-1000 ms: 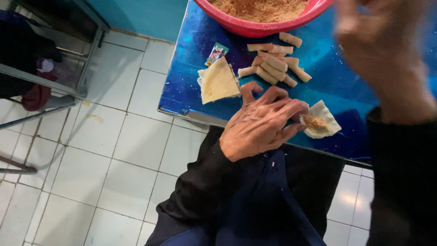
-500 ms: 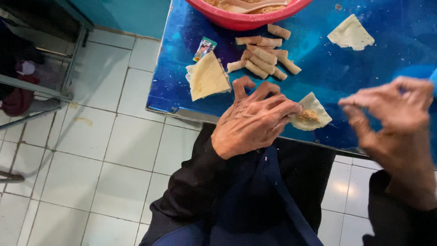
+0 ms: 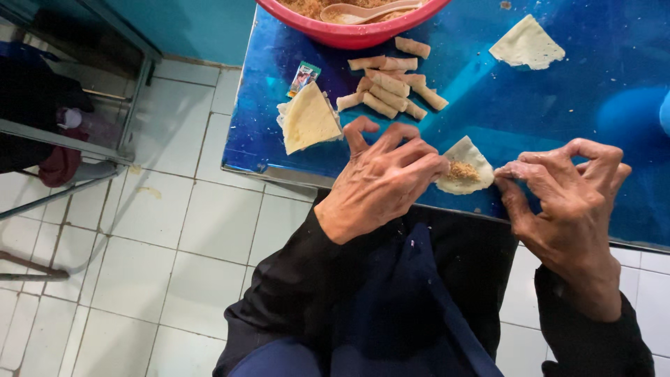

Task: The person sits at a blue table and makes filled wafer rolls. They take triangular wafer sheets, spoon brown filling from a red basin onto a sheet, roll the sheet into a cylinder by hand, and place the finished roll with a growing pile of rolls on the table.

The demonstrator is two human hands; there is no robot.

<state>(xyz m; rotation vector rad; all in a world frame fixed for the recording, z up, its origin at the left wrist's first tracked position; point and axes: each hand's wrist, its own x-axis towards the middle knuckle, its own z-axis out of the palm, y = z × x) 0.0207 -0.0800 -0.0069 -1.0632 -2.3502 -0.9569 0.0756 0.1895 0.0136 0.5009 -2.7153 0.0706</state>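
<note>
A thin pale wrapper (image 3: 466, 165) with a small heap of brown crumbly filling lies near the front edge of the blue table (image 3: 544, 105). My left hand (image 3: 380, 181) presses its left corner with the fingertips. My right hand (image 3: 569, 202) pinches the wrapper's right corner between thumb and forefinger. A stack of triangular wrappers (image 3: 307, 119) lies to the left. Several finished rolls (image 3: 391, 82) are piled behind my left hand.
A red bowl (image 3: 349, 31) of brown filling with a spoon (image 3: 359, 10) stands at the back. One loose wrapper (image 3: 527, 43) lies at the back right. A small packet (image 3: 303, 77) sits by the stack. White tiled floor and a metal frame (image 3: 66, 136) are on the left.
My right hand has come down from the raised position at the bowl side to the wrapper's right corner. My left hand stays on the wrapper. The view has shifted left.
</note>
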